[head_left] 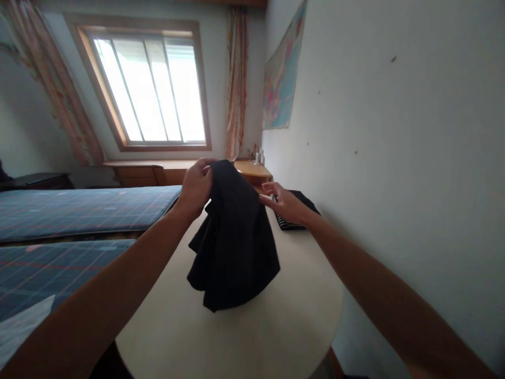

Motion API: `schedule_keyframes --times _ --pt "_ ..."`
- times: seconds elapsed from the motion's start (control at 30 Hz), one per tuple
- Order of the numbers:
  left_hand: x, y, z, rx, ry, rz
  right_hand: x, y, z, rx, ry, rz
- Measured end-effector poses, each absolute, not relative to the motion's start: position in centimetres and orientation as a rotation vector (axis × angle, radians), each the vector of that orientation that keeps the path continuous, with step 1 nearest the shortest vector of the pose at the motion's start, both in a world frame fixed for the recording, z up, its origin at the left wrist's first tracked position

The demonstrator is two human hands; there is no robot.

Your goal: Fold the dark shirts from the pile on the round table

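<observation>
A black cloth garment (240, 242) hangs in folds above the pale round table (276, 326), its lower edge fanned out. My left hand (198, 184) pinches its top left corner between thumb and fingers. Beside the garment's right edge is my right hand (284, 202), thumb and fingers apart, the thumb tip at or close to the cloth; whether it touches is hard to tell. Behind the right hand, a folded dark cloth with thin white stripes (294, 225) lies on the table near the wall, partly covered by that hand.
Two beds with blue plaid covers (90, 210) stand at the left. A white wall (394, 158) with a map (282, 79) runs along the right. A wooden desk (252, 168) is under the window at the back.
</observation>
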State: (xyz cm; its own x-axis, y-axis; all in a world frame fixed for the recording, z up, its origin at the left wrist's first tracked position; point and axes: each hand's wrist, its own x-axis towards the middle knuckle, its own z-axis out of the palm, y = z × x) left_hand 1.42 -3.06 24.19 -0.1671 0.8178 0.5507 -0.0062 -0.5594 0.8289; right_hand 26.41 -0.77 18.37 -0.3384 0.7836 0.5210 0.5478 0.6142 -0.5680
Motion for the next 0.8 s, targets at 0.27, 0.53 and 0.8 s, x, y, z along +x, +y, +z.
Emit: schedule_keyframes --times 0.27,0.53,0.8 --pt "3.1 -4.2 23.3 1.307 0.647 1.556 22.6 -1.8 13.9 -0.927 -1.930 0.467" --pt "-1.4 -3.0 15.8 2.137 1.406 0.616 24.6 -2.7 11.1 -0.930 -2.472 0.617" --pt "2.3 -6.3 5.8 2.620 1.283 0.158 29.1 3.8 10.8 -1.469 -2.152 0.386"
